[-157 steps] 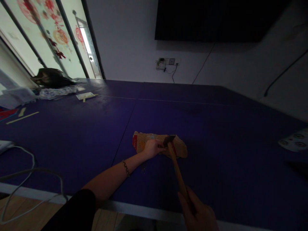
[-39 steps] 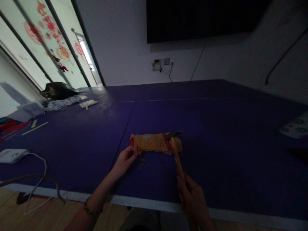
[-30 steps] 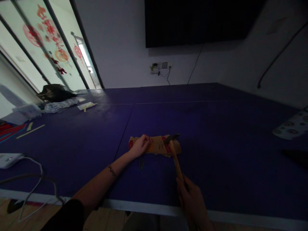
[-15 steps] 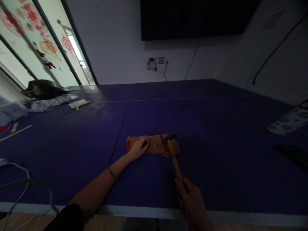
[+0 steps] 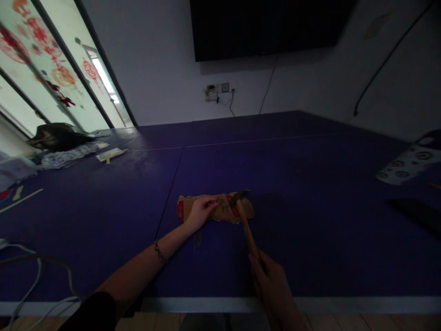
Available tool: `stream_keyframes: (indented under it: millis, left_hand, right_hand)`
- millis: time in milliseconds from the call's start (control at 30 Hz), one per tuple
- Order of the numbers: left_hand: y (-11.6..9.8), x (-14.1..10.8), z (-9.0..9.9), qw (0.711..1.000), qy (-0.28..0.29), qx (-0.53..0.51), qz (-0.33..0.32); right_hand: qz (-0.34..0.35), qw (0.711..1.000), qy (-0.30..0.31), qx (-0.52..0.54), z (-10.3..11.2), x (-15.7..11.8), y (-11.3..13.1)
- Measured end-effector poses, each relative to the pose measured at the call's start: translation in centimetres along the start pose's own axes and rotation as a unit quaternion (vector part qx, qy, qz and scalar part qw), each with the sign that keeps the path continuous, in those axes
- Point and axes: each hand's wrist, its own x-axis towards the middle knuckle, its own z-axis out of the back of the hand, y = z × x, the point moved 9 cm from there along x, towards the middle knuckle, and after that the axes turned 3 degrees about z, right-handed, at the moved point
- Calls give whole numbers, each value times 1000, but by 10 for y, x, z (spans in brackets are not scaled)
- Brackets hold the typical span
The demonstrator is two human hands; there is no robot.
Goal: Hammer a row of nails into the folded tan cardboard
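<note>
A torn strip of brown cardboard with red patches lies on the dark blue table. My left hand rests on its left half, thumb and fingers pinched together; whatever is between the fingertips is too small to make out. Two thin, dark nails show on the cardboard right of those fingers. My right hand is wrapped round the wooden handle of a hammer, whose dark metal head is over the cardboard's right part. Several loose nails lie on the table just below my left hand.
Cables trail over the table's left front edge. A black bag, and a white packet are at the back left. Toward the right are a white power-strip-like object with round marks and a dark flat object.
The view has shifted slightly, so most things sit a little further left. My left fingers have shifted slightly on the cardboard. My right hand keeps its grip on the hammer.
</note>
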Motion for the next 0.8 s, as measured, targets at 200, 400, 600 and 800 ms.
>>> stream_keyframes:
  millis: [200, 400, 600, 800]
  left_hand:
    - [13, 1, -24, 998, 50, 32, 26]
    - [11, -3, -33, 994, 86, 62, 7]
    - [8, -4, -34, 993, 93, 72, -5]
    - [8, -3, -33, 994, 77, 78, -5]
  right_hand:
    - [37, 998, -48, -5, 6, 3, -3]
    - [13, 999, -39, 3, 6, 2, -6]
    - [-8, 1000, -27, 3, 6, 1, -5]
    - [-9, 1000, -23, 4, 6, -1, -6]
